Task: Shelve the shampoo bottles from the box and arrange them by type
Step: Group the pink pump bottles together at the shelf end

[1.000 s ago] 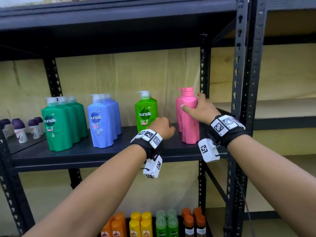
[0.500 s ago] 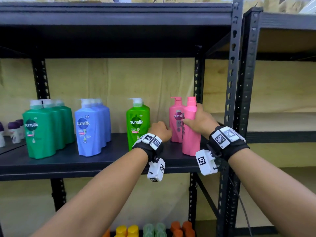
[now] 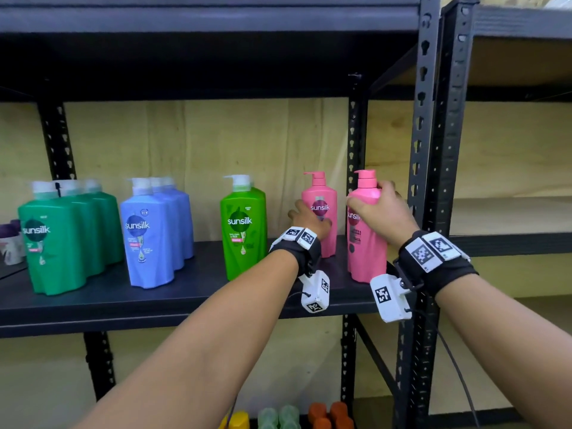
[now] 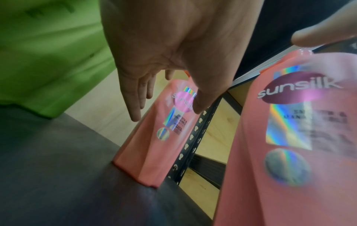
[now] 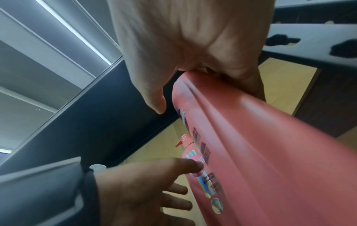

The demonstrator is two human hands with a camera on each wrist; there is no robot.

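The right hand (image 3: 382, 215) has its fingers (image 5: 152, 97) wrapped over the shoulder of the nearer pink bottle (image 3: 366, 239), thumb on the label side and the others round the far side, clamped just below the pump. That bottle stands at the right end of the black shelf (image 3: 123, 298), close to the front edge and beside the rack's upright post (image 3: 422, 150).

The left hand (image 3: 306, 219) reaches to the second pink bottle (image 3: 320, 212), which stands farther back on the same shelf. Its fingers (image 4: 135, 97) are straight and a little apart, lying along the bottle's left side, while the thumb rests on the front label; nothing is curled round it. A gap separates the two pink bottles.

To the left, the light green bottle (image 3: 243, 227) stands apart from the pink pair, with another of its kind partly hidden behind it. Farther left is a row of blue bottles (image 3: 151, 233), then a row of dark green bottles (image 3: 62, 239). Small purple-capped containers (image 3: 10, 239) sit at the left edge. Yellow, pale green and orange caps (image 3: 288, 414) show on a lower shelf.
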